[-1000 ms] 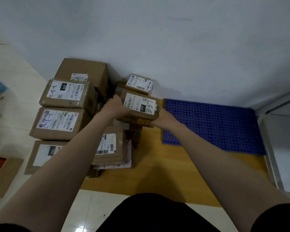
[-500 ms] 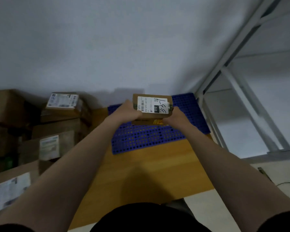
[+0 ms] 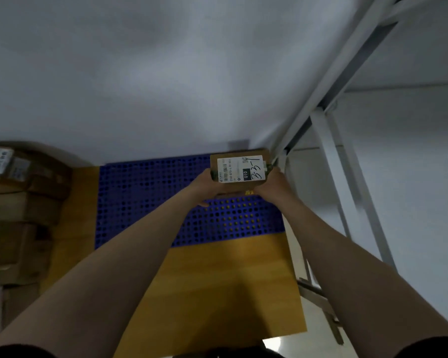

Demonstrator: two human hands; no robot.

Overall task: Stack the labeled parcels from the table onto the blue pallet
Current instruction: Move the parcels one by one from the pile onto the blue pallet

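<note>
I've got the parcel (image 3: 239,167) clamped between both palms, left hand (image 3: 204,187) on its left end, right hand (image 3: 270,186) on its right, over the far right corner of the blue pallet (image 3: 145,197); can't tell if it's touching down. Small stiff carton, looks light, taped faces possibly slick, so end-on squeeze with fingers under is my pick. Label reads "010", handwritten "3-3-1", and a barcode line, roughly "010-010-1". More parcels (image 3: 18,202) sit at the left of the worktop (image 3: 225,288).
</note>
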